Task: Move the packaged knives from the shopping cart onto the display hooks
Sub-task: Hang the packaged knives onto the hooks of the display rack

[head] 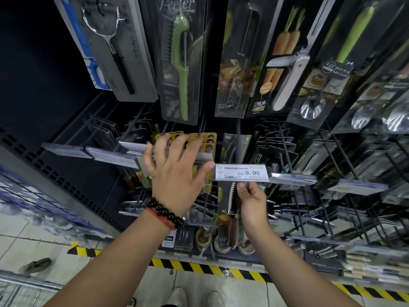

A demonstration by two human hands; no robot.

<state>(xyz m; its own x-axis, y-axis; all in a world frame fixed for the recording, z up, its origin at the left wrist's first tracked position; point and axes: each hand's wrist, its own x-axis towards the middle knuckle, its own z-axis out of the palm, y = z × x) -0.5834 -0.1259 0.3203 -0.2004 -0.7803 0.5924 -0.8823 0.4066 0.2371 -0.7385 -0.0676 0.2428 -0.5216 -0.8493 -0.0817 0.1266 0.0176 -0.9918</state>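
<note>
Your right hand (252, 200) had its fingers (243, 187) curled round a packaged knife (230, 209) with a serrated blade, holding it upright just under the 9.90 price tag (242, 172), likely to bring it up to that hook (238, 138). Your left hand (177, 173) lay spread and open, fingers straight against the gold packages (205, 140) beside it, probably pressing them aside. Peelers (181, 63) hung above. The shopping cart (20, 286) sat at lower left.

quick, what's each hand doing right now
Left hand: open, fingers spread on the price tag holder.
Right hand: holding the packaged knife.
</note>
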